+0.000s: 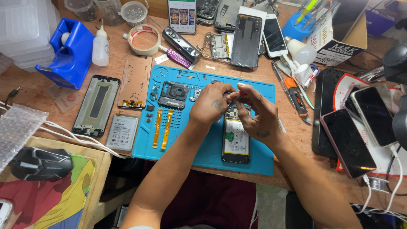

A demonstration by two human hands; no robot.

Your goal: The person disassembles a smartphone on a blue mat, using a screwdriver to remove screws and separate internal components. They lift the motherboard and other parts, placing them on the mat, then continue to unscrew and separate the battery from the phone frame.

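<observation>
**Blue mat, open phone, both hands in it**

Wooden desk [292, 131] is packed as usual, so going big to small. My blue silicone work mat [203, 148] sits at the middle of the desk's near edge. On the mat's right half lies the opened phone [235, 140], back off, battery showing, its bottom end pointing at the mat's near edge. My left hand [210, 104] is clenched down on the phone's top end, fingertips pressing on the board area. My right hand [258, 114] comes in from the right side and pinches a small red-tipped tool [240, 96] just above that same top end; can't tell if the tip actually touches the board. Off the mat's left edge sit a bare phone frame [96, 106] and a loose battery [123, 132]. On the mat's left half lie two orange flex cables [162, 128].
</observation>
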